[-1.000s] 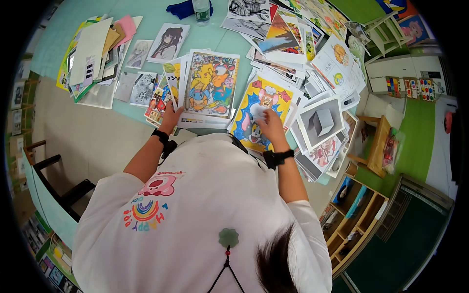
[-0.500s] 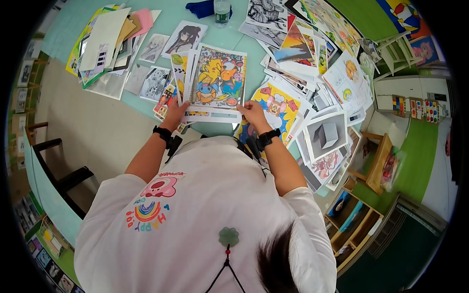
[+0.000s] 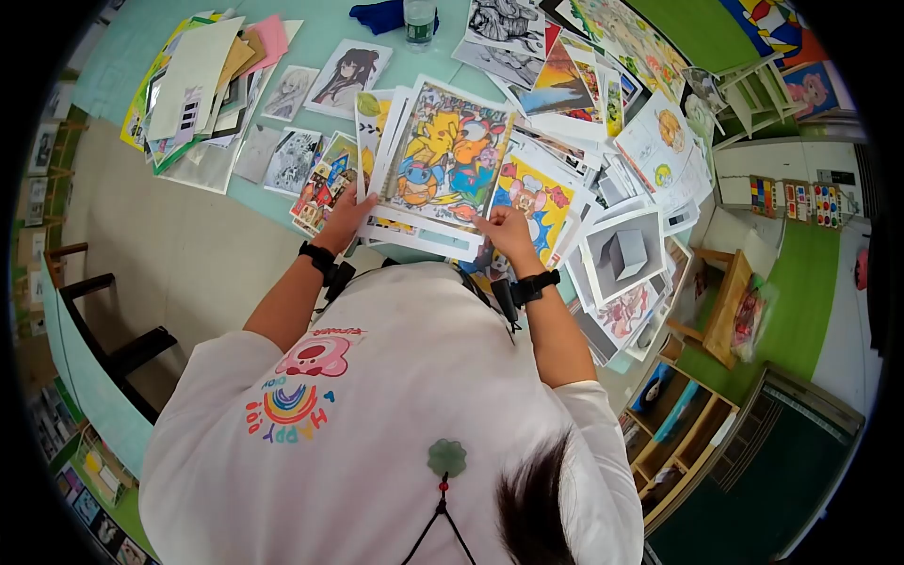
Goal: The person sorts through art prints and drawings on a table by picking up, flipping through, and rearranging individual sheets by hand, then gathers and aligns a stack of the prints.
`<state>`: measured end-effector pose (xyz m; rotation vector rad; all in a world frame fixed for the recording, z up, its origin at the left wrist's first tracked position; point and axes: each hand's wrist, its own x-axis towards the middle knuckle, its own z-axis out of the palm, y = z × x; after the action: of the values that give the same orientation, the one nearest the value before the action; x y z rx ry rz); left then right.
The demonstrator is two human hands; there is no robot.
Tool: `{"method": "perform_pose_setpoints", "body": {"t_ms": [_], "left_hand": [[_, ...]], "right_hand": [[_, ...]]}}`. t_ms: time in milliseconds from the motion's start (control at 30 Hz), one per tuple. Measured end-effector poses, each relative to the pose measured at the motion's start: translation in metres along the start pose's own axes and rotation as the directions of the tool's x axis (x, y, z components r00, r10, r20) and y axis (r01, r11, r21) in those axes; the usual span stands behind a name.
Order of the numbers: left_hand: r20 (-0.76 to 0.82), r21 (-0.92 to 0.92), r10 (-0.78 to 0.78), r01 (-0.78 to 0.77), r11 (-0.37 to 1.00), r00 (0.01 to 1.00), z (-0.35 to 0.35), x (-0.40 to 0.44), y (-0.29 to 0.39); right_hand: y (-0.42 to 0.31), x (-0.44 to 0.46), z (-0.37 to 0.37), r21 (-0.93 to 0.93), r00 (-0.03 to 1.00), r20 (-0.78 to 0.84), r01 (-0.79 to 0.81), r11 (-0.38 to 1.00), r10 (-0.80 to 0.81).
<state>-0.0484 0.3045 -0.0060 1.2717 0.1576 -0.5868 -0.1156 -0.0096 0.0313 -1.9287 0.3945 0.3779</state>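
A brightly coloured cartoon drawing with yellow, orange and blue figures lies on top of a small bundle of sheets above the table's near edge. My left hand is closed on the left side of the bundle, thumb on top. At the lower right corner, my right hand pinches the cartoon drawing. Behind its left side, a sheet with yellow shapes and a green leaf sticks out. Beneath my right hand is a yellow and blue poster with a cartoon mouse, partly covered.
Pencil-style portraits and small prints lie left of the bundle. A pile of folders and papers sits at the far left. Many loose pictures cover the right side. A water bottle stands at the back beside dark blue cloth.
The cartoon drawing has shifted right and tilted clockwise, and the sheets beneath show more at its left. My right hand has moved right and slightly towards me with its corner.
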Motion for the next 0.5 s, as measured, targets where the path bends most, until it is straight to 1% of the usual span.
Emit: {"method": "perform_pose_setpoints", "body": {"t_ms": [33, 67, 100, 167, 200, 233, 300, 367, 433, 467, 500], "left_hand": [[0.009, 0.002, 0.011, -0.011, 1.0, 1.0, 0.001, 0.001, -0.001], [0.02, 0.005, 0.023, -0.023, 1.0, 1.0, 0.002, 0.003, -0.002], [0.032, 0.007, 0.034, -0.034, 0.999, 0.999, 0.003, 0.004, -0.002], [-0.006, 0.032, 0.016, -0.016, 0.999, 1.0, 0.004, 0.003, -0.002], [-0.027, 0.043, 0.007, -0.005, 0.999, 1.0, 0.003, 0.003, -0.002], [-0.046, 0.102, 0.015, -0.01, 0.995, 0.999, 0.0, 0.003, -0.003], [-0.082, 0.22, 0.033, -0.014, 0.975, 0.996, -0.01, 0.005, -0.005], [-0.126, 0.373, 0.065, -0.014, 0.928, 0.99, -0.027, 0.012, -0.018], [-0.155, 0.504, 0.09, 0.0, 0.864, 0.984, -0.033, 0.015, -0.021], [-0.155, 0.462, 0.102, -0.02, 0.887, 0.983, -0.033, 0.014, -0.022], [-0.171, 0.474, 0.089, 0.003, 0.881, 0.981, -0.03, 0.013, -0.02]], "right_hand": [[-0.002, -0.002, 0.001, -0.075, 0.997, -0.044, 0.059, 0.995, -0.062], [-0.004, -0.006, -0.003, -0.212, 0.99, -0.103, 0.071, 0.975, -0.095], [0.0, -0.008, -0.01, -0.314, 0.97, -0.172, 0.114, 0.943, -0.174], [0.012, -0.015, -0.038, -0.518, 0.896, -0.278, 0.162, 0.84, -0.345], [0.009, -0.023, -0.058, -0.465, 0.885, -0.323, 0.161, 0.87, -0.336], [0.0, -0.034, -0.08, -0.411, 0.873, -0.365, 0.162, 0.897, -0.324], [-0.017, -0.058, -0.121, -0.547, 0.847, -0.443, 0.004, 0.837, -0.294], [-0.005, -0.063, -0.163, -0.739, 0.836, -0.39, -0.034, 0.673, -0.386], [-0.024, -0.067, -0.178, -0.826, 0.813, -0.417, -0.152, 0.543, -0.407], [-0.032, -0.068, -0.183, -0.855, 0.801, -0.429, -0.212, 0.473, -0.417], [-0.036, -0.065, -0.181, -0.857, 0.797, -0.409, -0.169, 0.487, -0.444]]}}
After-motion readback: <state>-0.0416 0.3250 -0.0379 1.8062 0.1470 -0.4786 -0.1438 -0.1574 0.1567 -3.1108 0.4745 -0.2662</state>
